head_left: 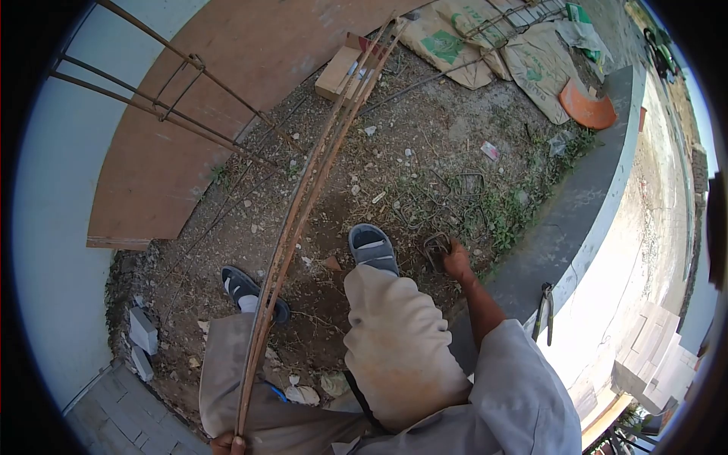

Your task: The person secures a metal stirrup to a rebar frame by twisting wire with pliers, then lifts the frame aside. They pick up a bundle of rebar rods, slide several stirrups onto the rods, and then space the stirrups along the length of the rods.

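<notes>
My left hand [227,444] is at the bottom edge, its fingers closed around the near end of long rusty steel rods [292,220]. They slant across my left leg toward a cardboard box at the back. Low over the soil, my right hand [456,262] grips a bent steel stirrup [435,249], a small loop of bar. More bent stirrups [462,193] lie in a loose heap just beyond it. A pair of pincers [544,312] rests on the low grey wall to the right of my right arm.
A rebar cage [178,91] juts in at upper left, by a brown board [144,182] and white wall. An open cardboard box [340,72], paper cement sacks [447,45] and an orange curved piece [588,105] lie at the back. A low grey wall [591,205] borders the right.
</notes>
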{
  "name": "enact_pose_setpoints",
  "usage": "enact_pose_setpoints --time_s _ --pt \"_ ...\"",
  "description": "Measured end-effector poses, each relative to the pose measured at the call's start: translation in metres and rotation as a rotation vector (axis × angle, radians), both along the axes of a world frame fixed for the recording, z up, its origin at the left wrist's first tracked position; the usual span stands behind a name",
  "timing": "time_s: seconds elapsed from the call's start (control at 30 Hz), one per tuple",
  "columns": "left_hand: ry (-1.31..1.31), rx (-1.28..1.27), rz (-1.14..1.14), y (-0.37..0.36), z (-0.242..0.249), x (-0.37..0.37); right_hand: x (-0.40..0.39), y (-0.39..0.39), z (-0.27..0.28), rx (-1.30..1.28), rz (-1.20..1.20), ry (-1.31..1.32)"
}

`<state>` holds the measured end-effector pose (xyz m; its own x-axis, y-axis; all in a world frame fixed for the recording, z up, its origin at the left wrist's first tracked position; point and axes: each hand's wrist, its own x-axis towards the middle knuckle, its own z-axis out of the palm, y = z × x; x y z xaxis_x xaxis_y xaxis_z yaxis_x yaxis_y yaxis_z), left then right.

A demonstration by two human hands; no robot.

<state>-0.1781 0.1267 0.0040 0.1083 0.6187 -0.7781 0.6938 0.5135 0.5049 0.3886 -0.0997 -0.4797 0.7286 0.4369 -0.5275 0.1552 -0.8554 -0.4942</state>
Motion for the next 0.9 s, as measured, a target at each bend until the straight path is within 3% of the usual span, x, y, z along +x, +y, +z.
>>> enact_pose_setpoints --time_s 0.17,0.43,0.57,0.9 --pt "-0.004 -0.021 0.022 0.001 0.000 0.002 0.001 -0.005 -0.013 -0.066 0.017 -0.018" --pt "0.062 0.003 0.007 0.000 0.002 0.003 0.011 0.034 0.032 -0.179 0.095 -0.082" --pt "0.053 -0.001 -0.015 0.003 0.002 0.003 0.041 0.034 0.007 0.027 0.012 -0.186" --pt "0.068 -0.015 0.006 0.002 0.003 0.009 0.070 0.055 0.002 -0.083 -0.121 -0.368"
